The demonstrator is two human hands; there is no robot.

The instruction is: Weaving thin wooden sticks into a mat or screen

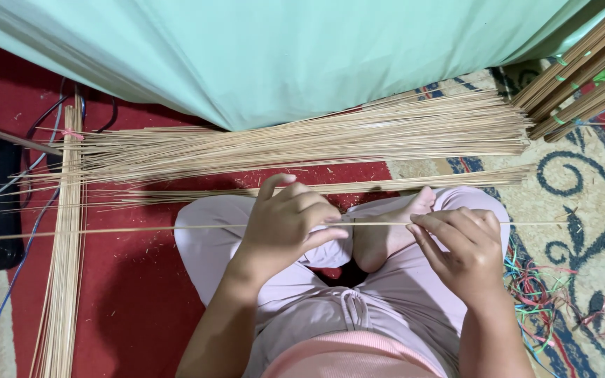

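Bamboo stick point(176, 228) under left hand point(285, 224), left end cut off.

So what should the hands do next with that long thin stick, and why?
Probably slide the left hand leftward along the thin stick. Both it and the right hand pinch the stick near its middle over the lap, while a long stretch reaches out to the left untouched.

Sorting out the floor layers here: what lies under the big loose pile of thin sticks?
Under the pile of thin sticks lie a red mat and a patterned rug. Where they meet is covered by the sticks and a green cloth.
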